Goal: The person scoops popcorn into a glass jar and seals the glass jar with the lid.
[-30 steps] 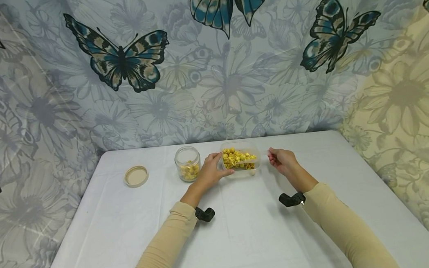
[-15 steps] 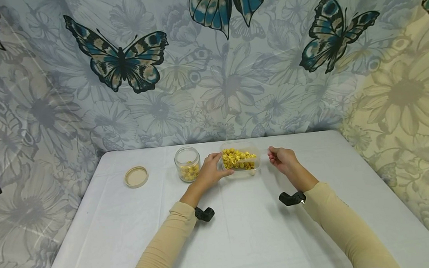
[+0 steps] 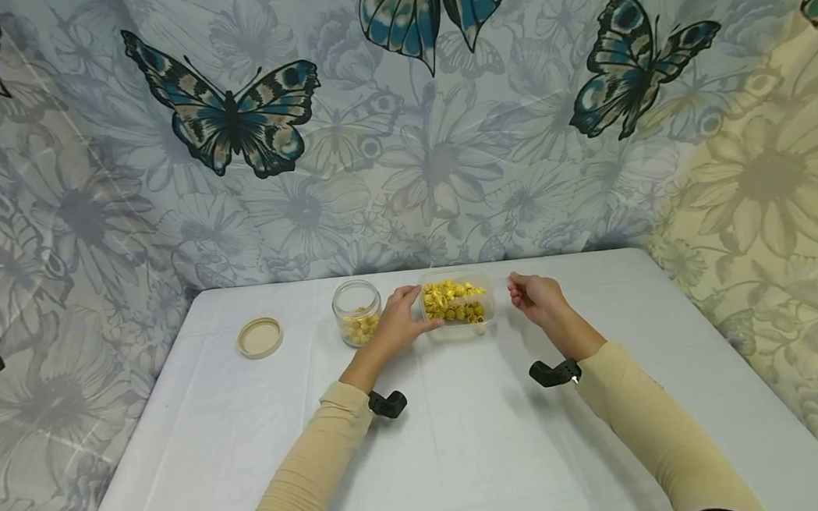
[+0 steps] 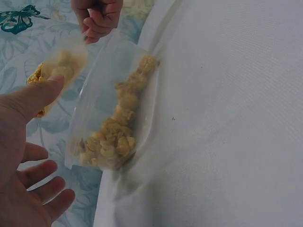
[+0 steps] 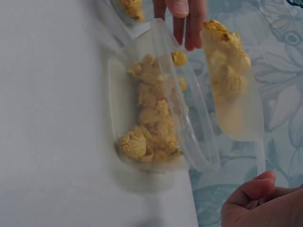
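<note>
My right hand point(image 3: 540, 304) pinches the thin handle of a translucent plastic scoop point(image 5: 236, 106). Yellow popcorn point(image 5: 222, 33) fills the scoop, which hangs over a clear plastic container point(image 5: 115, 90) that has more popcorn in its bottom. At the container's left end is my left hand point(image 3: 400, 318), its thumb and fingers spread apart. In the left wrist view nothing lies within those fingers, and the thumb overlaps the scoop; I cannot tell whether the hand touches the container. Just left of that hand stands a lidless glass jar point(image 3: 356, 298), partly filled with popcorn.
A round beige-rimmed lid point(image 3: 260, 338) lies left of the jar. White cloth covers the table point(image 3: 455, 440), whose back edge meets a butterfly-patterned backdrop point(image 3: 439, 168). Black cameras point(image 3: 388, 404) are strapped to both wrists.
Both hands have shifted slightly up in the head view, the scoop rising with the right hand. The container, jar and lid stay where they were.
</note>
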Action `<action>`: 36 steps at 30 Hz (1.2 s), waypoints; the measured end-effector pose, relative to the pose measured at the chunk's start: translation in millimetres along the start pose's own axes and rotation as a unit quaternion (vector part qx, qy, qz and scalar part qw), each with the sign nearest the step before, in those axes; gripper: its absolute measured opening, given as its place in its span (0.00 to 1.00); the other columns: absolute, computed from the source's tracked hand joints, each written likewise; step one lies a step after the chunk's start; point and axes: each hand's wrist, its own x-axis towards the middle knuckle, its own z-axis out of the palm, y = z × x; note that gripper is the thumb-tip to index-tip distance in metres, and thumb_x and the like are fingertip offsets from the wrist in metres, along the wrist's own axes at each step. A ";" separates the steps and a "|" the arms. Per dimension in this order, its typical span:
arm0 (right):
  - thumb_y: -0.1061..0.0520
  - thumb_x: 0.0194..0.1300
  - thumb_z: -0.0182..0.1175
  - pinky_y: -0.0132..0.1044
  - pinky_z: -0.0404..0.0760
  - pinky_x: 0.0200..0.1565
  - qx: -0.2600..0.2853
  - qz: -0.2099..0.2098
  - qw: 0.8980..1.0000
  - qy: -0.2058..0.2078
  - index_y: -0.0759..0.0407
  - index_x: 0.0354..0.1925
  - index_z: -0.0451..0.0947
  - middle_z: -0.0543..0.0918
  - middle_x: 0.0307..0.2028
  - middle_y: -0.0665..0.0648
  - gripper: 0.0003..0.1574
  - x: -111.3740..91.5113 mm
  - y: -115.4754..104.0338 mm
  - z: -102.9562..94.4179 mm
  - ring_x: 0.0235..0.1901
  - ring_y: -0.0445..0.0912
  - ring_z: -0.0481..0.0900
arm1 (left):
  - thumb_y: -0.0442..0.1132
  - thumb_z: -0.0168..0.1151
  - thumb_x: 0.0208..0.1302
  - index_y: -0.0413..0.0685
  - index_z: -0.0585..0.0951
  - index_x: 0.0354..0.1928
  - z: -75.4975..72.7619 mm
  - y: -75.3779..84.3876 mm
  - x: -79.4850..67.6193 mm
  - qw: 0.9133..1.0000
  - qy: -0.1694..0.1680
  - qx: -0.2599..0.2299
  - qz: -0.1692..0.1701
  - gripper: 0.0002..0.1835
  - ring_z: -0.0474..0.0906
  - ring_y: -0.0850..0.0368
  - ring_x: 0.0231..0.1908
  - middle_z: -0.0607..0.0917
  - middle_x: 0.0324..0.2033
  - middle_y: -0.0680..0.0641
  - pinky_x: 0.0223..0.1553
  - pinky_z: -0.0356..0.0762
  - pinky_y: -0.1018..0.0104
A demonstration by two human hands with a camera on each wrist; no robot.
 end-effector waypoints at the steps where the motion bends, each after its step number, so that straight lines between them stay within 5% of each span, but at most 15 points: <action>1: 0.58 0.74 0.51 0.25 0.72 0.24 0.001 -0.001 1.000 -0.001 0.61 0.45 0.70 0.77 0.22 0.50 0.07 -0.5 -0.7 0.6 0.23 0.37 0.71 | 0.54 0.70 0.57 0.41 0.60 0.74 -1.2 0.9 -0.2 1.000 0.002 0.001 0.001 0.48 0.59 0.41 0.70 0.63 0.71 0.40 0.69 0.63 0.46; 17: 0.58 0.73 0.52 0.25 0.72 0.22 0.030 -0.007 0.999 -0.020 0.59 0.40 0.72 0.79 0.20 0.51 0.05 -4.8 -12.2 14.5 0.21 0.37 0.72 | 0.55 0.71 0.56 0.44 0.59 0.74 -25.1 19.8 -4.4 0.999 0.024 -0.032 -0.005 0.50 0.56 0.40 0.72 0.60 0.73 0.39 0.69 0.62 0.43; 26: 0.57 0.73 0.53 0.25 0.73 0.22 0.025 -0.006 1.000 -0.010 0.60 0.48 0.71 0.78 0.21 0.51 0.09 -4.8 -14.1 25.4 0.21 0.38 0.72 | 0.55 0.71 0.55 0.42 0.60 0.74 -39.0 23.2 -9.6 0.998 0.048 -0.026 0.012 0.50 0.57 0.39 0.72 0.61 0.72 0.38 0.70 0.62 0.44; 36: 0.60 0.74 0.51 0.26 0.72 0.21 0.038 -0.015 0.999 -0.033 0.59 0.40 0.72 0.78 0.20 0.51 0.05 -5.4 -16.3 35.9 0.20 0.38 0.72 | 0.58 0.70 0.55 0.47 0.58 0.75 -56.5 19.4 -19.1 0.997 0.063 -0.039 0.003 0.50 0.55 0.41 0.73 0.58 0.73 0.41 0.70 0.61 0.43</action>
